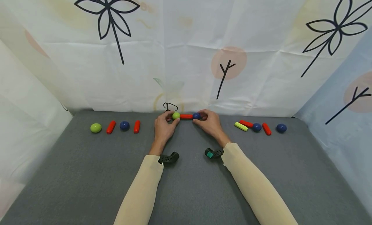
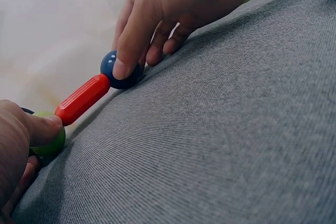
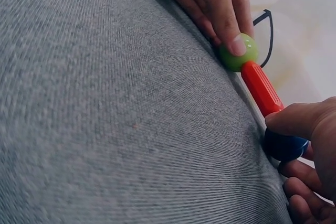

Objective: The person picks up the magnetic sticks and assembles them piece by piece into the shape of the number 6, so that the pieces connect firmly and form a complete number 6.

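Note:
Near the back edge of the grey table, a red rod [image 1: 186, 116] lies between a green ball [image 1: 176, 115] and a blue ball [image 1: 196, 116], end to end in a row. My left hand [image 1: 164, 128] pinches the green ball between thumb and fingers. On the other side, my right hand [image 1: 211, 123] pinches the blue ball. In the left wrist view the red rod [image 2: 82, 99] meets both balls. The right wrist view shows my right thumb over the blue ball [image 3: 284, 145], right at the rod's end.
To the left stand a green ball [image 1: 96, 127], a red rod [image 1: 111, 127], a blue ball [image 1: 124, 126] and another red rod [image 1: 137, 127]. To the right lie a yellow rod [image 1: 241, 126], red rods [image 1: 266, 129] and blue balls [image 1: 281, 128]. A patterned cloth [image 1: 189, 79] hangs behind.

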`<state>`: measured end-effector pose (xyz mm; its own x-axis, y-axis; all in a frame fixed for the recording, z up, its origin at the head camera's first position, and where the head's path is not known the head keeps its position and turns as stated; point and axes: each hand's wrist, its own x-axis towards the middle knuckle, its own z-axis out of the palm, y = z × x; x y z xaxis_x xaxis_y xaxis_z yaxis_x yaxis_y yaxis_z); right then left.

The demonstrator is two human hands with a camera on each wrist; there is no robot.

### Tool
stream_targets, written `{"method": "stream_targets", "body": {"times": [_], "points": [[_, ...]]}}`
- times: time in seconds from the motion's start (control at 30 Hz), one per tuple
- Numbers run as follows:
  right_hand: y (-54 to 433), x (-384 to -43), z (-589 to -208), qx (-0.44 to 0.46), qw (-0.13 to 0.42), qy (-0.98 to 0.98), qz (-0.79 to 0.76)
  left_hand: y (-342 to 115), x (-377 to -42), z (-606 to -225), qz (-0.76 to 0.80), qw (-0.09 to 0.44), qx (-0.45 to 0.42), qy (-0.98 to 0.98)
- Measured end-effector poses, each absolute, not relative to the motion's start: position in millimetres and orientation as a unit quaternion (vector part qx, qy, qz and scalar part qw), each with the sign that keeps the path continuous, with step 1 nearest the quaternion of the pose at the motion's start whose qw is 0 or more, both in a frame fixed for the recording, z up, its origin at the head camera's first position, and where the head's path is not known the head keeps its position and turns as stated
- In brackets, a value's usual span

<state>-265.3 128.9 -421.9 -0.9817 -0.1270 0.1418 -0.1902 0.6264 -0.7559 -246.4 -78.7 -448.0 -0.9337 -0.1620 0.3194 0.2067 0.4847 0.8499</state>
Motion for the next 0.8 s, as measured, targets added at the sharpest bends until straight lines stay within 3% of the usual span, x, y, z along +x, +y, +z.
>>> {"method": "stream_targets", "body": {"times": [0.8], "points": [[128,-262,-440,0.088,0.095,-0.882,0.454,-79,-246,-449,-0.504,0.177,-0.012,-0.845]]}}
